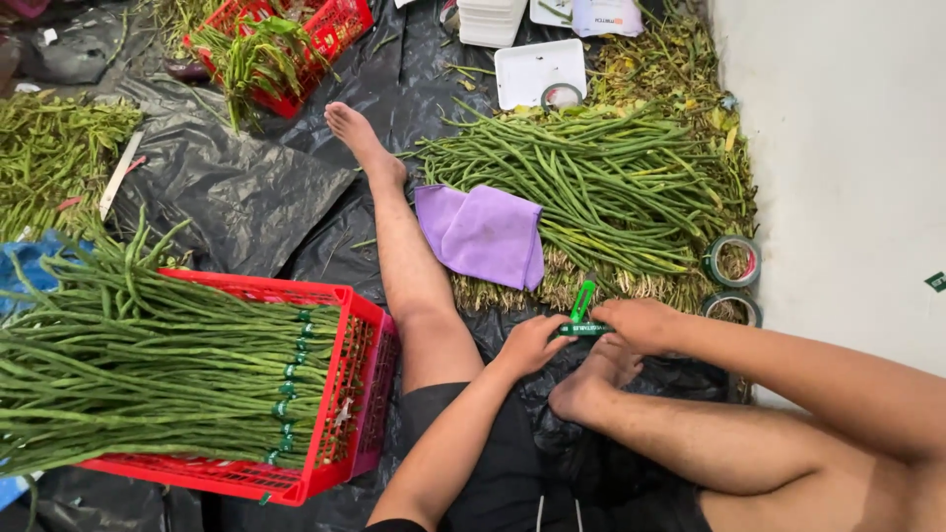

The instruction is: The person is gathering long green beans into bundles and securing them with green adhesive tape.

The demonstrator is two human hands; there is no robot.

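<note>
My left hand [530, 345] and my right hand [641, 320] meet just above my right foot [591, 379]. Together they pinch a small green piece [581, 313], which looks like green tape; one end sticks up between the hands. Whether it is tape or a small tool I cannot tell. Right beyond my hands lies a loose pile of long green beans [591, 182] with the cut stem ends toward me. A purple cloth [483, 234] rests on the pile's near left side, beside my outstretched left leg [409, 266].
A red crate [360, 394] at my left holds long beans bundled with green tape. Two green tape rolls [731, 261] lie by the white wall [847, 148] on the right. A white tray [537, 69] and a second red basket [325, 34] sit farther away on black plastic sheeting [236, 187].
</note>
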